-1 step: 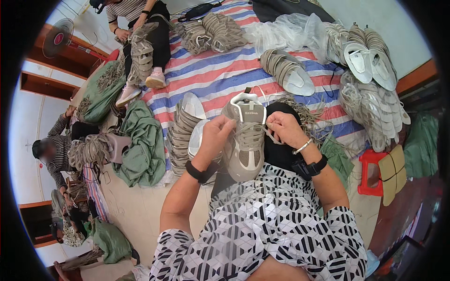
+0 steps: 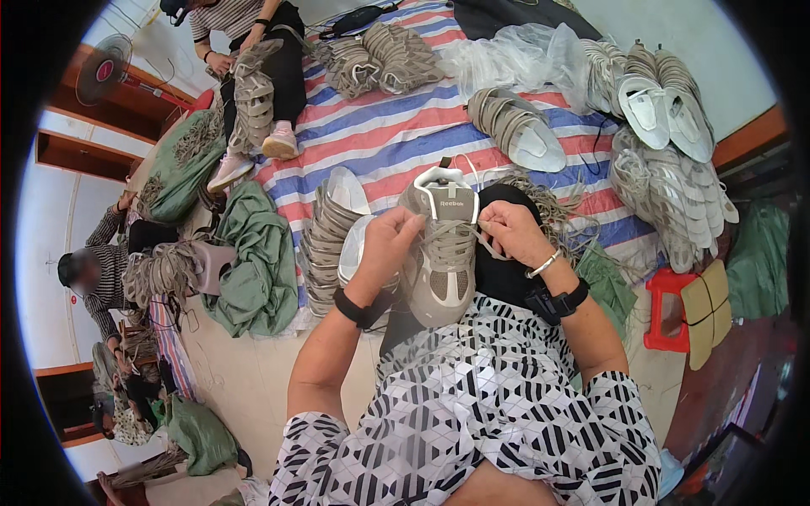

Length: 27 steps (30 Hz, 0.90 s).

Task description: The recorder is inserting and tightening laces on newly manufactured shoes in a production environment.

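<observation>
A grey-beige sneaker upper point(image 2: 441, 261) lies over my dark-clad lap, its toe toward me and its padded collar away from me. Laces point(image 2: 450, 240) criss-cross below the tongue. My left hand point(image 2: 388, 243) pinches the lace at the upper's left edge, fingertips closed beside the top eyelets. On the opposite edge, my right hand point(image 2: 515, 232) is closed on the other side of the lace, and a loose strand hangs below its fingers. A thin white loop rises from the collar. What lies directly under the upper is hidden.
Nested shoe uppers point(image 2: 325, 253) stand left of my hands, another row point(image 2: 515, 126) lies ahead, and more stacks point(image 2: 671, 202) sit at right. Loose laces point(image 2: 561, 215) pile by my right hand. A red stool point(image 2: 666, 312) stands at right. Co-workers sit at left with uppers and green sacks point(image 2: 253, 261).
</observation>
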Motion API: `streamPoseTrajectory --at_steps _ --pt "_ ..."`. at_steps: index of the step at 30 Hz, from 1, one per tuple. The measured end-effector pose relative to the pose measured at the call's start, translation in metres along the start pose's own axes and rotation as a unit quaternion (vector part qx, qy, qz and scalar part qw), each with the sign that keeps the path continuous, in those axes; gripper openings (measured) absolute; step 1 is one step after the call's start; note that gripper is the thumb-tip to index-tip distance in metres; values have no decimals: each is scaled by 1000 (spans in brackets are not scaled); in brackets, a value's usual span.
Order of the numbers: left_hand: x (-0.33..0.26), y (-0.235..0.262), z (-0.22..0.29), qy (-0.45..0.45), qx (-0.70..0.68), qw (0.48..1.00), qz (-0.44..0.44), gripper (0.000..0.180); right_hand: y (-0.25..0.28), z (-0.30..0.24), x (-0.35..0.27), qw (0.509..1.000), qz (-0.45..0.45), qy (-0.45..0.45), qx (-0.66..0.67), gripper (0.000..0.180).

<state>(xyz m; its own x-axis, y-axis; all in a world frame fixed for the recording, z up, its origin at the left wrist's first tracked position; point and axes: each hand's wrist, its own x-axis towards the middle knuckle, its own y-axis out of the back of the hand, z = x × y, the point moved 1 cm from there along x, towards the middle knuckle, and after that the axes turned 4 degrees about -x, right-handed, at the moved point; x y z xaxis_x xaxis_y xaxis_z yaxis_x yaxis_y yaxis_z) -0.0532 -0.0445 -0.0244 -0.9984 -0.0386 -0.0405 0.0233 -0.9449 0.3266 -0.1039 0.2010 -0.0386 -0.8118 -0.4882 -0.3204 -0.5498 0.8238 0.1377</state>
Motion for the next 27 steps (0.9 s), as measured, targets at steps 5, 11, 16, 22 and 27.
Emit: streamPoseTrajectory --at_steps 5,11,16,22,27 --pt "26 -3 13 -49 79 992 -80 19 14 -4 -6 992 32 83 -89 4" --pt "45 -15 57 -228 410 859 -204 19 28 -6 -2 782 141 456 -401 21" --pt "40 -16 102 -348 346 852 -181 20 27 3 3 763 66 480 -428 6" --pt "48 -2 102 -310 389 802 -331 32 19 -28 -1 681 -45 436 -587 5" --pt "57 -16 95 -368 447 730 -364 25 30 -22 17 760 -72 349 -544 13"
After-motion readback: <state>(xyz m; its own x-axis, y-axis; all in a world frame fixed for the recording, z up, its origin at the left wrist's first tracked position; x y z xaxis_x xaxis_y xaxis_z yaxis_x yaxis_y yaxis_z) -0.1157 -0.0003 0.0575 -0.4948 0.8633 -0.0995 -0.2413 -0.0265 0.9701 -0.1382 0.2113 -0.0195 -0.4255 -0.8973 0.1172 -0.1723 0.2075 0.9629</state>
